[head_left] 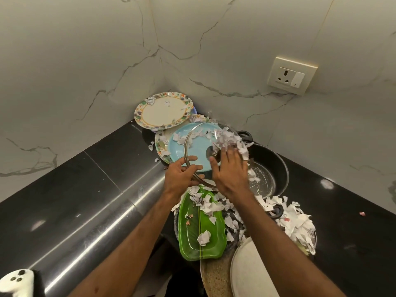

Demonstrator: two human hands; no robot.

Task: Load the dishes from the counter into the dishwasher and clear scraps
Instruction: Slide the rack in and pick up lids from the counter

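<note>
- the left grip pinches the rim of the glass lid, tilted above the blue plate; that one-sided hold on smooth glass could slip and drop it onto the dishes.
- the right grip, fingers flat and holding nothing, presses on paper scraps on the lid beside the black pot; a hard sweep may scatter them across the surface.

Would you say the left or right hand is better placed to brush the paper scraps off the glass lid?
Right: the right hand lies open against the paper scraps on the glass lid; the left hand grips its rim.
</note>
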